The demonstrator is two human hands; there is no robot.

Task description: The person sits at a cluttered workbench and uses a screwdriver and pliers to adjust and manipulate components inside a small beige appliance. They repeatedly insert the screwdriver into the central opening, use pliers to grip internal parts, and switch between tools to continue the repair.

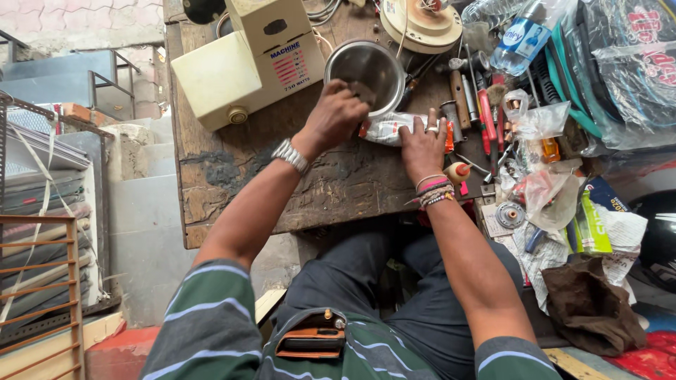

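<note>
L hand (340, 112) is gripping the near rim of the steel bowl (366, 67), fingers clenched w/ a dark bit, steadying it on the far side of the wooden bench (232, 169), while R hand (422, 144) is pressing flat, fingers released, pinning the white packet (387, 128) just right of it.

I see a cream mixer base (246, 60) on the worn wooden bench (232, 176), screwdrivers (486, 116) and a brown rag (591, 306) right.
</note>
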